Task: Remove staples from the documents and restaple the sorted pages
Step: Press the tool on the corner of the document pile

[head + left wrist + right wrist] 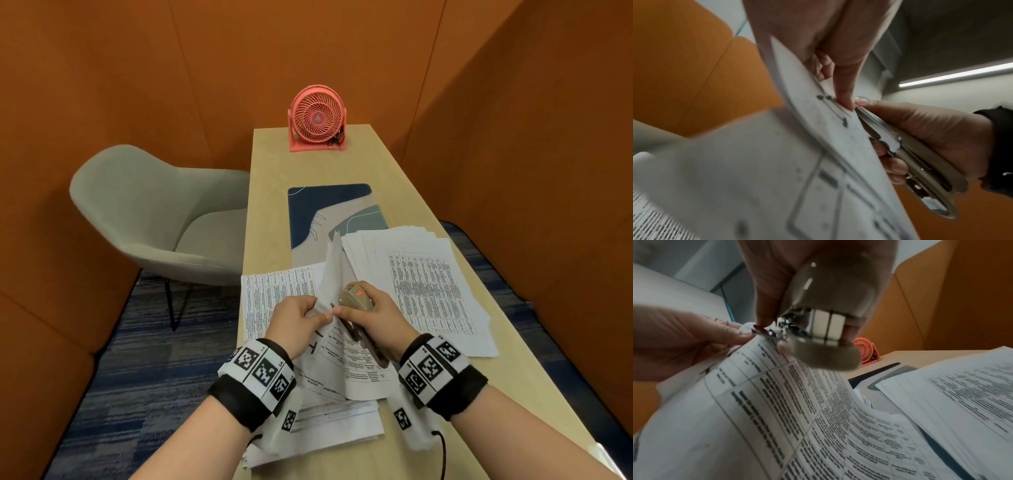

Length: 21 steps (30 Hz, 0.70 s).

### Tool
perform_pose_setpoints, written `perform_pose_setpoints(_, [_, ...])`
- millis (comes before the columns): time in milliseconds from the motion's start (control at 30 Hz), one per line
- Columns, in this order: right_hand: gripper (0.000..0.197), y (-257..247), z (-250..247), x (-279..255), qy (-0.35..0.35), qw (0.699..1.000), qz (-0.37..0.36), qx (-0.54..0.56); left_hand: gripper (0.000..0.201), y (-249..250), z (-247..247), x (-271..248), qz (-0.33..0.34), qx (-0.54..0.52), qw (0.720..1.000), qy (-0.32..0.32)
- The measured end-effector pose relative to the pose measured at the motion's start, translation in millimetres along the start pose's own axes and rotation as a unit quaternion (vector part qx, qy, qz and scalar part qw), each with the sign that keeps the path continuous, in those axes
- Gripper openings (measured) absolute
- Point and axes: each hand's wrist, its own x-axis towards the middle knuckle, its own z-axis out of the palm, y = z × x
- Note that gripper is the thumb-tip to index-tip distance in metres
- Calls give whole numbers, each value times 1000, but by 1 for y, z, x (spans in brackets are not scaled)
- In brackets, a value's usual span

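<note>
Fan (317,118): coral pink, spiral grille. Walls (137,68): burnt orange. Chair (154,212): grey-green, black legs. Table (270,164): pale wood. Desk mat (308,212): navy w/ beige + grey-teal shapes, thin line art. Papers (428,291): white, black printed tables. Stapler (354,298): beige, red mark. Wristbands (260,373): black, w/ white-black square codes. Carpet (137,359): blue, streaky stripes.

We see printed tables on the document (359,356) and the loose pages (428,287), but the print is too blurred to read. The stapler (356,297) carries a small red mark, unreadable, and the wristbands (260,371) show only black-and-white square codes.
</note>
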Motion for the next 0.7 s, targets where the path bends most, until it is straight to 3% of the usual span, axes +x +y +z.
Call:
perform_pose_setpoints(233, [20,1,-37,-23,21,999,11,30,14,20,16,-10,23,33,999,1])
perform_pose_setpoints(433, [26,31,-125,-54,173,984,43,-19,12,45,40,-15,78,125,989,-17])
perform_pose_setpoints(567, [28,61,-214,-103,331,931,133,-74,5,56,56,-12,118,189,975,-21])
perform_pose_setpoints(633, [28,83,-257,-135,396,888,199,-121,4,58,64,-10,138,188,972,-20])
perform_pose_setpoints(700, [41,110,-293,-165,442,837,280,-158,1,54,67,-7,132,200,970,-25])
